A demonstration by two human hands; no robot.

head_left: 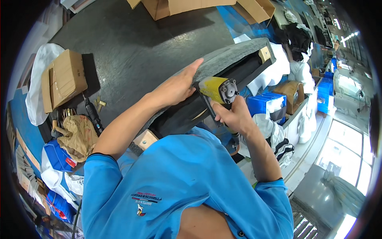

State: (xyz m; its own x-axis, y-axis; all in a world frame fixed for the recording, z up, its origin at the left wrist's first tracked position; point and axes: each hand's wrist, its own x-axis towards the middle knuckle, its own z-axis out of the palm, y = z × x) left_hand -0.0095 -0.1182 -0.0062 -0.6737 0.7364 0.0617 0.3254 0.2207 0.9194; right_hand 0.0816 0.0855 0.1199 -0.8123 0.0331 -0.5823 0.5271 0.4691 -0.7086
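Observation:
A long frame covered in grey fabric [234,51] slants across in front of me, its dark hollow side facing me. Pale wooden corner blocks show at its two ends, a near block [145,140] and a far block [264,54]. My left hand [181,84] grips the frame's upper edge about midway, one finger stretched along the fabric. In my right hand [235,114] is a yellow and black pneumatic staple gun [213,88], its nose at the frame's edge close to my left fingers. The tip's contact point is hidden.
A dark work table [131,36] spreads beyond the frame. At left stand a cardboard box [65,79], a black power screwdriver [92,113], a crumpled paper bag [79,137] and a blue bin [59,155]. Another blue bin [264,104] sits right. Open cartons [183,6] lie at the far side.

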